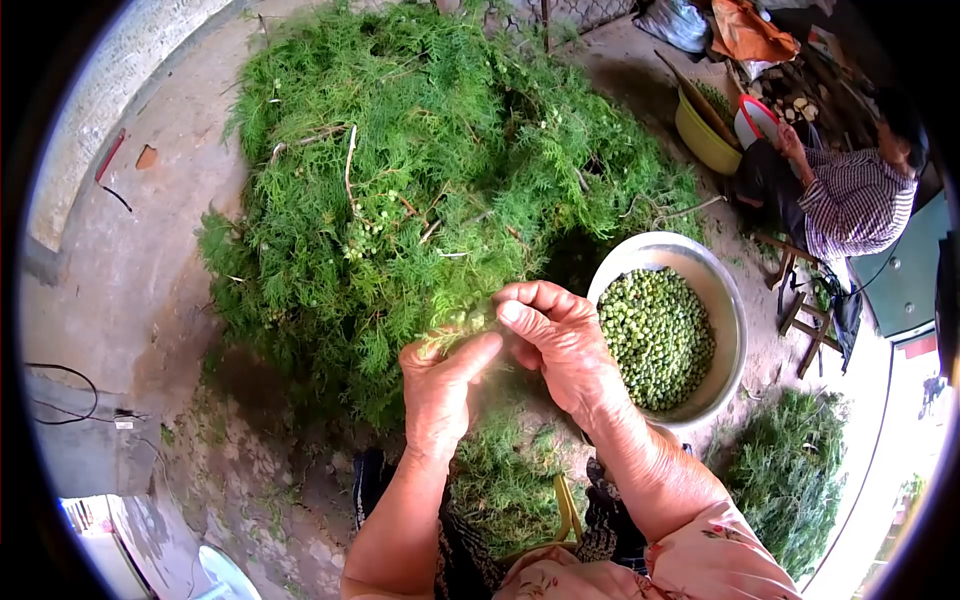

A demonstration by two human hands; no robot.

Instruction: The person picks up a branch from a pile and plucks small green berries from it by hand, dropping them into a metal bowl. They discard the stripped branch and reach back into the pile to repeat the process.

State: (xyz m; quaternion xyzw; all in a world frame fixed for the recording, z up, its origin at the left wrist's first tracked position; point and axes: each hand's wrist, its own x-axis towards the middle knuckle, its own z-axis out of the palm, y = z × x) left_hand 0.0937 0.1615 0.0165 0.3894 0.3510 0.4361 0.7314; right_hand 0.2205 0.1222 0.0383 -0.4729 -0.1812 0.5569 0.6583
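At the frame's centre, the left hand [437, 395] grips a sprig [456, 328] above its thumb; the right hand [566, 348], by the sprig's right end, is pinched closed, any contents hidden.

No text, label, brand, number or sign can be read. 1 small white tag [123, 423] shows against the grey block [85, 460] at the left; it is too small to tell whether it bears print. 1 red strip [918, 346] near the right edge is too blurred and too bright to read. The orange sack [752, 32] and the pale plastic bag [677, 22] at the top give no legible lettering. The marks on the pink sleeve [720, 560] are a floral pattern.
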